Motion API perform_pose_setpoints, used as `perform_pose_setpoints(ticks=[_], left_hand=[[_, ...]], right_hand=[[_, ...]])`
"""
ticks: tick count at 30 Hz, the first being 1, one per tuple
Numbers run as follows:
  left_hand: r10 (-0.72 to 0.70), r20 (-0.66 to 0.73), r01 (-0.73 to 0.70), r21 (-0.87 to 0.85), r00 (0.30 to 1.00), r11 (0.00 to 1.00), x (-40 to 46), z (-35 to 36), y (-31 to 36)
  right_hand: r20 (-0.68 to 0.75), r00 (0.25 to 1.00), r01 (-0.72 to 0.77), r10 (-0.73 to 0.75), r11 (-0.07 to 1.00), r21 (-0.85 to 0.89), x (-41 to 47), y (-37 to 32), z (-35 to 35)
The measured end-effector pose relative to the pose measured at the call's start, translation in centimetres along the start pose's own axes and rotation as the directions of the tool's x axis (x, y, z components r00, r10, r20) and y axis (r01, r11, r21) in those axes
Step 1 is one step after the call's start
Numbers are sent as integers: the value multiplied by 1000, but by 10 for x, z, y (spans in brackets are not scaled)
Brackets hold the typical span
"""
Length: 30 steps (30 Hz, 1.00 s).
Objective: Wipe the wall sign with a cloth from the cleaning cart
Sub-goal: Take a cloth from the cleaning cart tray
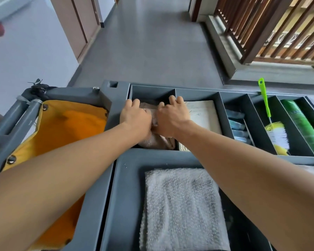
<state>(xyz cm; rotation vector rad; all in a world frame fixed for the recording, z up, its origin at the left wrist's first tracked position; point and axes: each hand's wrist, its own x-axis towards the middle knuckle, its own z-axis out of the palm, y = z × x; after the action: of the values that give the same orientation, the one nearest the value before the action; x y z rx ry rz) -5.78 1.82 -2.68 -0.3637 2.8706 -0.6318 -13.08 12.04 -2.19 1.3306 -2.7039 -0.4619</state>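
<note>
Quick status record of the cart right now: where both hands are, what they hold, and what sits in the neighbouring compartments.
left hand: in the top-tray compartment beside the bag, fingers curled on the beige cloth
right hand: same compartment, also gripping the cloth
cloth state: bunched, not yet lifted out
next compartment: paper notebook
further right: green-handled brush, green can
cart left: orange bag
lower shelf: folded white towel
wall sign: not in view

Matt grey plastic cart (pixel 120 178) — soft beige cloth (pixel 158 141) inside.
</note>
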Motion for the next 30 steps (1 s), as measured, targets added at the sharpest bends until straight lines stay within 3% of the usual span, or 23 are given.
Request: perform_pose_setpoints(ticks=[4,8,10,12,14,17,20,22,26,30], left_hand=[[-107,58,109,-35,993,993,4,0,11],[-137,41,140,-81,990,987,4,2,10],[-138,20,140,-126,990,982,-1,3,8],[-144,-24,136,-202,989,970,-6,0,5],[-154,-56,130,-301,986,945,-8,-6,0],[-182,-22,140,-549,983,824,-7,-20,-14],[-202,-63,83,-765,977,638,-10,-38,-35],[-161,-115,2,-808,980,589,-15,-52,-51],[-126,-130,-28,-799,983,601,-36,-95,-82],[-123,-60,-8,-923,991,385,-73,-135,-125]], right_hand=[[-77,997,-12,12,1000,3,-2,2,5],[-138,983,-85,120,968,237,-4,4,8],[-137,963,-155,231,895,419,-4,4,4],[-88,938,-210,336,750,627,-6,7,-6],[-12,931,-240,364,636,734,-6,12,-22],[4,937,-201,350,527,826,-9,21,-50],[-95,949,-64,299,482,874,-17,22,-79],[-182,950,34,254,495,868,-27,20,-100],[-272,936,137,222,481,866,-44,24,-141],[-358,902,211,243,475,854,-59,32,-191]])
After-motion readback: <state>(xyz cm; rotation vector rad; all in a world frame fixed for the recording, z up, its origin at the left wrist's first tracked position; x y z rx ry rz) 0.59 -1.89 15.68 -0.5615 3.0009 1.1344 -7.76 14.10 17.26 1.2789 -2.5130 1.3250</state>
